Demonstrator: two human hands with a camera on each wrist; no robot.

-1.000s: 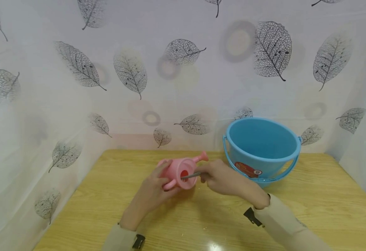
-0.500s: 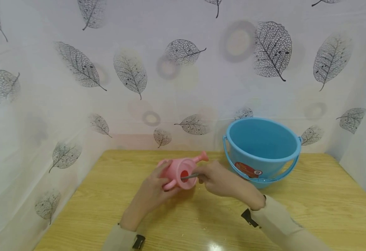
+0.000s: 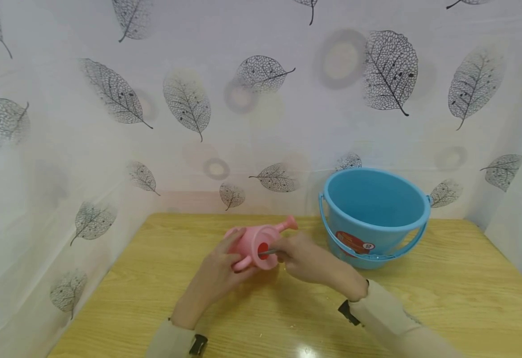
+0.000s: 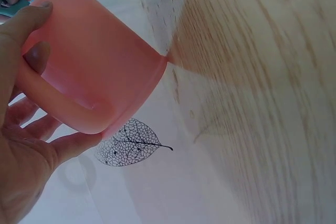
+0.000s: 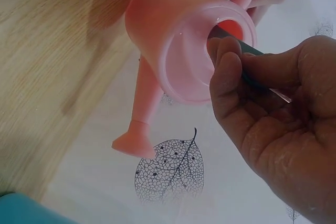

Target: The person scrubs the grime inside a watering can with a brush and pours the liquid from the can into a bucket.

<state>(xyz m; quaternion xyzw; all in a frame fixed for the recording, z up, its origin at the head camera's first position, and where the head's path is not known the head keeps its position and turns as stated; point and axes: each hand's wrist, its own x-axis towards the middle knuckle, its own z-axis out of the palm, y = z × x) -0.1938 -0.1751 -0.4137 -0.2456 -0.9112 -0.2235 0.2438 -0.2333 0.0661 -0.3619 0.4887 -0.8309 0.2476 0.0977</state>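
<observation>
A pink watering can (image 3: 246, 242) lies tilted over the table, its round opening facing me and its spout (image 5: 144, 95) pointing to the right. My left hand (image 3: 218, 268) grips it at the handle (image 4: 65, 106), thumb and fingers spread over the wall. My right hand (image 3: 310, 258) pinches a slim grey-green tool (image 5: 249, 50) between thumb and fingers. The tool's far end reaches into the can's mouth, where a red patch (image 3: 263, 247) shows. I cannot tell the tool's kind, because its tip is inside and the rest is mostly covered by my fingers.
A light blue bucket (image 3: 377, 227) with its handle lowered stands at the back right, just beyond my right hand. The wood-grain table (image 3: 153, 288) ends at a leaf-patterned curtain (image 3: 225, 124) behind and at both sides.
My right hand has moved slightly left and closer to the can, with the tool sliding further into the opening. The left hand and the can have stayed in place.
</observation>
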